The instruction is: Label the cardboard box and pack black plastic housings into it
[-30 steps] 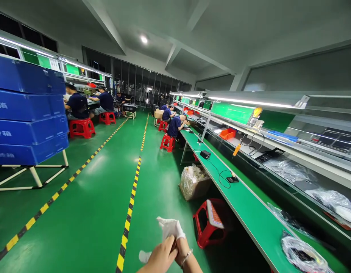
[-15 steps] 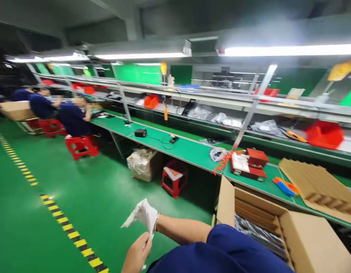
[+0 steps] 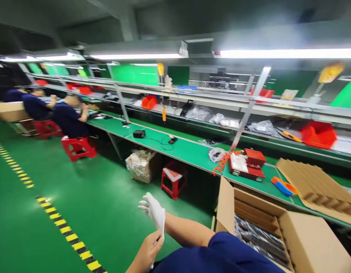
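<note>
A thin white glove (image 3: pixel 157 217) covers my right hand (image 3: pixel 152 208), whose fingers are spread and hold nothing. My bare left hand (image 3: pixel 149 248) pinches the glove's cuff at the right wrist. A bit of white material also shows beneath my left hand, too little of it to name. Both hands are in front of my body, over the green floor. To their right stands an open cardboard box (image 3: pixel 308 231) with dark, plastic-wrapped items (image 3: pixel 257 239) between cardboard dividers.
Behind the box runs a long green workbench (image 3: pixel 189 151) carrying a red case (image 3: pixel 255 158), a blue and orange tape dispenser (image 3: pixel 283 186) and corrugated cardboard (image 3: pixel 314 189). A red stool (image 3: pixel 174 182) and a wrapped carton (image 3: pixel 141 167) stand below. Several people in dark blue sit at left.
The white glove was loose and floppy over my right hand; now it fits the spread fingers. My left hand has moved slightly right along with the cuff.
</note>
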